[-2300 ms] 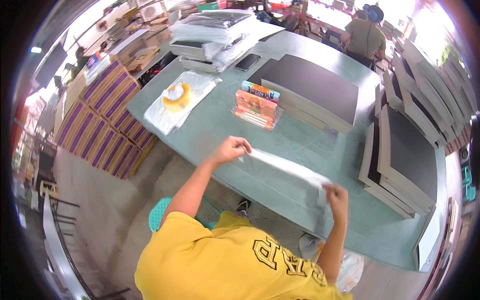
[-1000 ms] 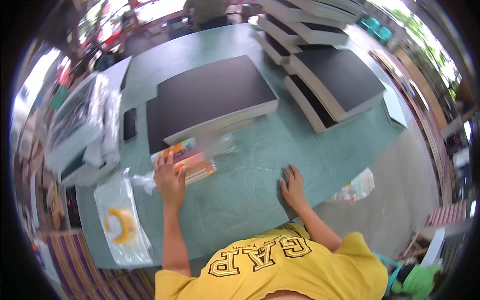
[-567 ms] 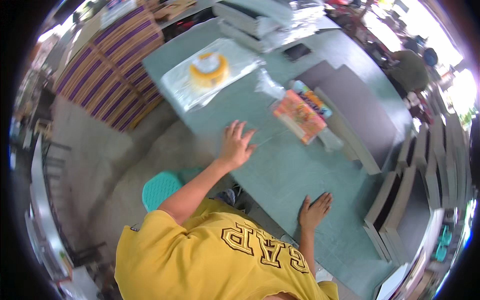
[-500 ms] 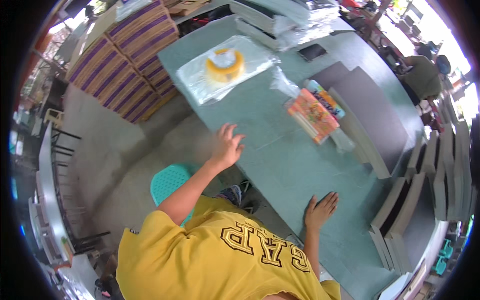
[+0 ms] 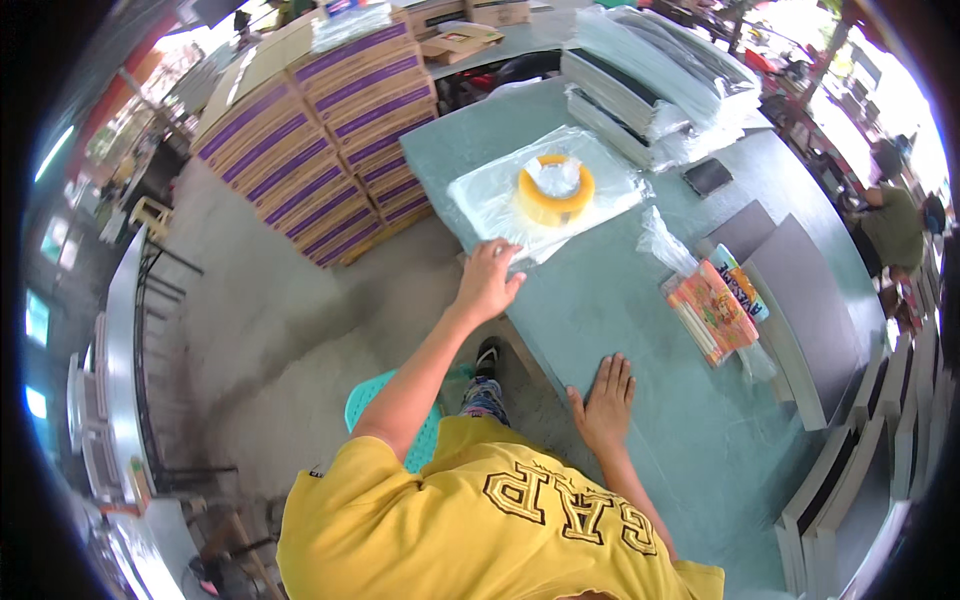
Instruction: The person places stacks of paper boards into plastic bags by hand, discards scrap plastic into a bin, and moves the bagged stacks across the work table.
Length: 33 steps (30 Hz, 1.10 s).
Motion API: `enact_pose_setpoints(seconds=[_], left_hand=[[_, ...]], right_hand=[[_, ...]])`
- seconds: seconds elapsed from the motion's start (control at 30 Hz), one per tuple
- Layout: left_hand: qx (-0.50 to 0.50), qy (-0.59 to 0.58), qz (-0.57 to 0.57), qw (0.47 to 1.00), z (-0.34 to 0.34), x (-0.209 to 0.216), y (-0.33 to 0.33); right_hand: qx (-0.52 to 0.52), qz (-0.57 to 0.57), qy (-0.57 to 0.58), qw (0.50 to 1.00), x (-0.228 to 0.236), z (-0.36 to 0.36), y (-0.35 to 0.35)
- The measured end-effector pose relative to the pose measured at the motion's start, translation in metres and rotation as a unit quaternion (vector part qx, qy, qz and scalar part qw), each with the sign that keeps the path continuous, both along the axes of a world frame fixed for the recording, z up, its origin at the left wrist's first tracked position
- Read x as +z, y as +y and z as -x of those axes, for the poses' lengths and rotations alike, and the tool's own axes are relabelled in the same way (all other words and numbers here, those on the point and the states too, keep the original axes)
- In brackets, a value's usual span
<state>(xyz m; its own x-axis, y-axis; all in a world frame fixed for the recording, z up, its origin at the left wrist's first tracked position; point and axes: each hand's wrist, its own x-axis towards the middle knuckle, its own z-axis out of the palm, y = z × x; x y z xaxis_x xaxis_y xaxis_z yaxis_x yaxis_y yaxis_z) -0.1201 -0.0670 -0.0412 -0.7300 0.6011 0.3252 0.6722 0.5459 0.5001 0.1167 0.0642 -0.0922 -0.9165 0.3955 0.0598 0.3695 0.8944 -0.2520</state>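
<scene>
My left hand (image 5: 489,280) is at the table's left edge, beside the near corner of a stack of clear plastic bags (image 5: 490,190). Its fingers are apart and hold nothing. On the bags lies a roll of yellowish tape (image 5: 556,205). My right hand (image 5: 606,408) rests flat on the green table (image 5: 570,310) near its front edge, fingers stretched out and empty. Beyond it to the right lie an orange patterned packet (image 5: 712,315) and a blue and yellow packet (image 5: 741,283), with crumpled clear plastic around them.
Grey-covered thick boards or books (image 5: 805,310) lie on the right, with more stacked along the right edge (image 5: 840,500). Plastic-wrapped stacks (image 5: 640,100) and a dark flat object (image 5: 708,177) sit at the back. Cartons (image 5: 320,150) stand far left; a turquoise stool (image 5: 375,395) is beside me.
My view has shifted, and the table sits farther right in it. My left hand has come closer to the plastic bags. My right hand stays flat on the table, farther from the right-hand stacks.
</scene>
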Motion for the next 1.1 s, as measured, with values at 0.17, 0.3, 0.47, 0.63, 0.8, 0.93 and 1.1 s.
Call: enact_pose_setpoints(seconds=[0.17, 0.3, 0.47, 0.63, 0.8, 0.93, 1.1], left_hand=[[-0.066, 0.104, -0.096, 0.988, 0.114, 0.01, 0.052], [-0.233, 0.14, 0.088, 0.958, 0.154, 0.0, 0.084], [-0.319, 0.112, 0.165, 0.927, 0.16, 0.004, 0.089], [-0.324, 0.083, 0.04, 0.941, 0.205, 0.021, 0.081], [-0.222, 0.134, 0.059, 0.964, 0.309, 0.033, 0.067], [-0.19, 0.107, 0.113, 0.969, 0.381, -0.022, 0.042], [-0.131, -0.168, -0.009, 0.977, 0.403, -0.037, 0.044]], right_hand=[[-0.015, 0.156, 0.054, 0.986, 0.002, 0.096, 0.011], [-0.084, 0.445, 0.184, 0.872, 0.02, 0.18, 0.022], [-0.2, 0.385, 0.297, 0.851, 0.027, 0.251, 0.034], [-0.235, 0.374, 0.362, 0.821, 0.037, 0.26, 0.041], [-0.32, 0.397, 0.325, 0.796, 0.038, 0.253, 0.055], [-0.333, 0.423, 0.311, 0.783, 0.027, 0.252, 0.048], [-0.358, 0.428, 0.276, 0.783, 0.016, 0.246, 0.04]])
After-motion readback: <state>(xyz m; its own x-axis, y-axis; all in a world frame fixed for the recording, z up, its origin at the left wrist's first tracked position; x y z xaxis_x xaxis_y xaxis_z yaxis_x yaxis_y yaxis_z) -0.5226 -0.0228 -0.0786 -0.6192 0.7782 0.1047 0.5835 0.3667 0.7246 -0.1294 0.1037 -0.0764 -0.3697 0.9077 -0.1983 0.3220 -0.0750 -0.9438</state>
